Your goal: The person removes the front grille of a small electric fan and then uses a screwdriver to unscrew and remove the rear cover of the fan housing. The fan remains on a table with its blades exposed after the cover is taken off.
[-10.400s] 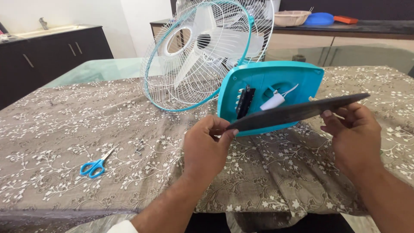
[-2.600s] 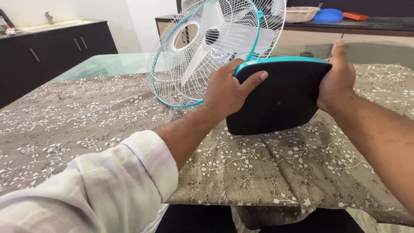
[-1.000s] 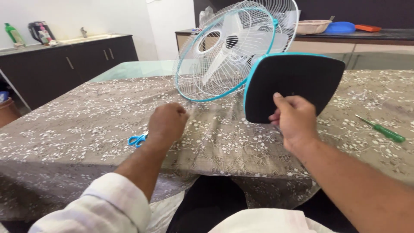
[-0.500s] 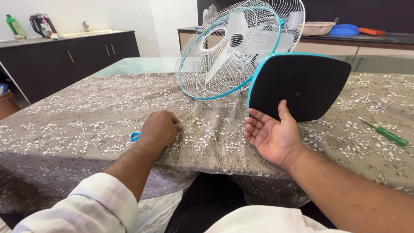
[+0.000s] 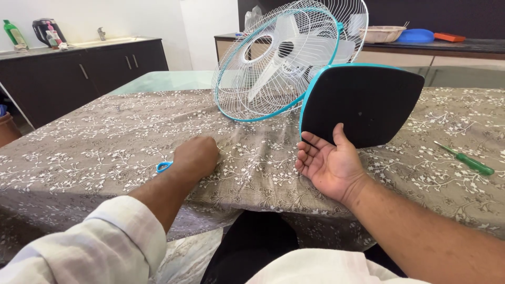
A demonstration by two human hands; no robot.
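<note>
A table fan lies tipped on the floral cloth, its white wire cage with teal ring toward the back. Its base stands on edge, black underside with a teal rim facing me. My right hand rests open, palm up, just below the base's lower edge, with the thumb tip against the black face. My left hand lies on the cloth with fingers curled under, knuckles up. What is beneath the fingers is hidden. Blue scissors peek out beside its wrist.
A green screwdriver lies on the brown floral tablecloth to the right. Bare glass tabletop shows behind the cloth. Dark cabinets with a sink stand at the left. A basket and blue lid sit on the back counter.
My right hand let go of the base's lower edge and turned palm up. My left hand pressed down on the cloth by the scissors and slid slightly toward me.
</note>
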